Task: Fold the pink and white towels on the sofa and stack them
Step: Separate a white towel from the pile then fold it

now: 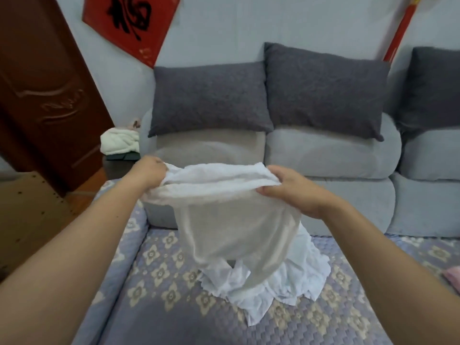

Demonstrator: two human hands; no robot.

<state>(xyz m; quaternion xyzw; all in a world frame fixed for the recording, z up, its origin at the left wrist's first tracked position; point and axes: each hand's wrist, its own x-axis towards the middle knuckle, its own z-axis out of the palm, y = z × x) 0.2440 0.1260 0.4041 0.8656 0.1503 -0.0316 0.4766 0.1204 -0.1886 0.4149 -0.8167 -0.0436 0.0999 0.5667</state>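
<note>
A white towel [231, 220] hangs in the air above the sofa seat [154, 307], its lower end crumpled on the flower-patterned cover. My left hand [146, 173] grips the towel's upper left corner. My right hand [296, 192] pinches the upper right edge, thumb under the fabric. The top edge is bunched between both hands. A bit of pink towel [451, 276] shows at the right edge of the seat, mostly out of frame.
Dark grey cushions [209, 100] lean on the light grey sofa back [331, 155]. A cream cloth bundle [119, 141] lies on a small table left of the sofa. A brown door [42, 90] stands at left.
</note>
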